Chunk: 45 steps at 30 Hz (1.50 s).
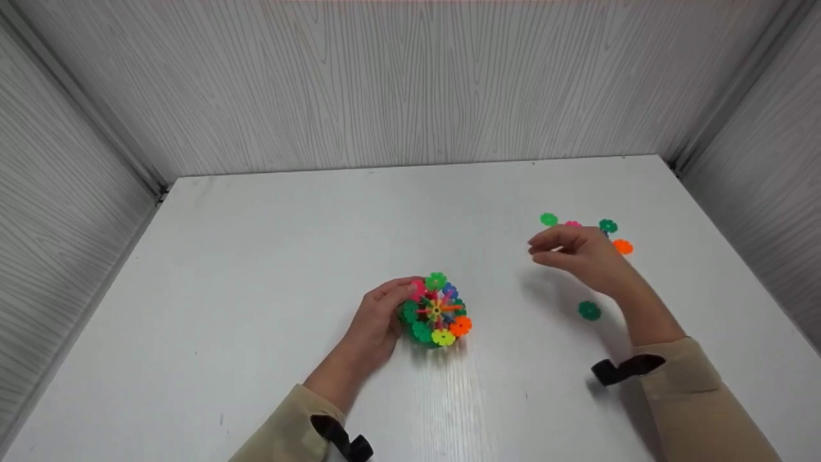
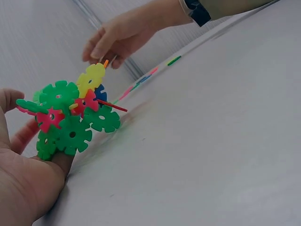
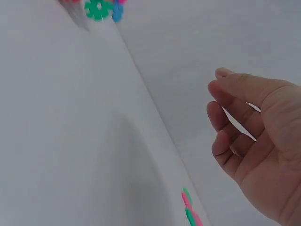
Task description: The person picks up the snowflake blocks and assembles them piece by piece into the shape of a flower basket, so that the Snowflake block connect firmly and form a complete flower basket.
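My left hand (image 1: 377, 317) holds a cluster of interlocking plastic snowflake discs (image 1: 442, 337) from its left side, just above the white table. Green, yellow, pink, orange and blue discs slot together into a rounded shape, with a yellow piece at its centre. The left wrist view shows fingers under and behind the cluster (image 2: 73, 135). To the right, my right hand (image 1: 587, 256) hovers over the table, its fingers (image 3: 218, 115) loosely bent and nothing between them. Just behind it lie loose discs: light green (image 1: 548, 219), orange (image 1: 623, 247) and dark green (image 1: 608, 225).
Another loose green disc (image 1: 589, 310) lies closer, below the right wrist. The right hand partly hides a pink disc (image 1: 573, 224). A wood-grain panel (image 1: 410, 83) stands along the table's far edge, with side panels at left and right.
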Each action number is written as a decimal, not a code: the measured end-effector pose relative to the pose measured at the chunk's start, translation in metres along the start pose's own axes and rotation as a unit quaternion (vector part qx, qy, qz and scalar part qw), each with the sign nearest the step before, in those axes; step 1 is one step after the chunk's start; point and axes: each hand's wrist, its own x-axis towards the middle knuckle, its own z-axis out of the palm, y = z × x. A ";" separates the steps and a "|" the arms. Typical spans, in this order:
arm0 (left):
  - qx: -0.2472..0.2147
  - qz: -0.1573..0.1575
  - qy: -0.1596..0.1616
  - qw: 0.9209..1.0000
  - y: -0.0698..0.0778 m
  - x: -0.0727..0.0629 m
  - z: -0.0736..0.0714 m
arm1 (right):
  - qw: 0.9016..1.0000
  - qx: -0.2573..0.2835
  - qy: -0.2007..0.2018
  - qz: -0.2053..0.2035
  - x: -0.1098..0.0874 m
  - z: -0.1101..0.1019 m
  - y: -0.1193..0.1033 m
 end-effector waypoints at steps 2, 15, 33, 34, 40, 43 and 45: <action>0.000 0.001 0.005 1.000 0.001 -0.001 -0.001 | 0.999 -0.021 -0.012 0.024 -0.010 -0.019 0.012; 0.002 -0.007 0.009 1.000 0.002 -0.001 -0.004 | 0.983 -0.056 -0.130 0.117 -0.050 -0.047 0.046; -0.009 -0.007 0.011 1.000 0.001 0.001 -0.001 | 0.985 -0.122 -0.092 0.075 -0.042 -0.019 0.031; -0.011 -0.007 0.012 1.000 0.001 0.002 -0.001 | 0.986 -0.122 -0.089 0.076 -0.037 -0.015 0.027; -0.017 -0.005 0.021 1.000 0.001 0.003 -0.001 | 0.993 -0.071 -0.088 0.032 -0.002 0.020 -0.004; -0.019 -0.002 0.024 1.000 0.001 0.003 -0.002 | 0.995 -0.024 -0.093 0.000 0.015 0.042 -0.023; -0.019 0.003 0.024 1.000 0.000 0.002 -0.002 | 0.995 0.012 -0.096 -0.018 0.023 0.057 -0.032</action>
